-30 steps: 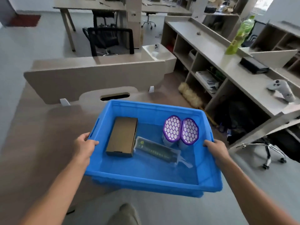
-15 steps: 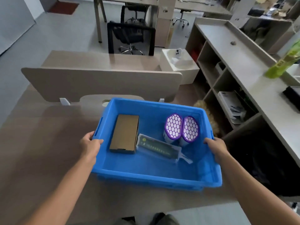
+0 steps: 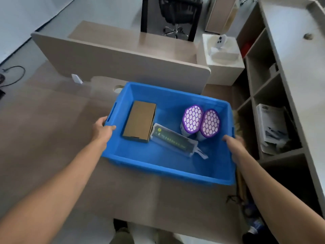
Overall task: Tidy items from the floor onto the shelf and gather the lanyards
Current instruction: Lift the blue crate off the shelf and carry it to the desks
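A blue plastic bin (image 3: 158,166) rests on or just above a wooden desk (image 3: 44,138). My left hand (image 3: 102,129) grips its left rim at the handle slot. On the right rim sits my right hand (image 3: 233,140), its fingers curled over the edge. Inside the bin lie a brown cardboard box (image 3: 139,120), a bagged green brush roll (image 3: 173,140) and two purple honeycomb filters (image 3: 200,120). No lanyards are clearly visible.
A beige divider panel (image 3: 123,60) stands behind the bin. To the right is a shelf unit (image 3: 274,88) with papers (image 3: 270,127) in a lower cubby. A white box (image 3: 220,50) and a black chair (image 3: 172,16) lie beyond. Cables (image 3: 12,74) trail at far left.
The bin has moved forward and down over the desk, and the view has tilted lower. Both hands stay on the rims.
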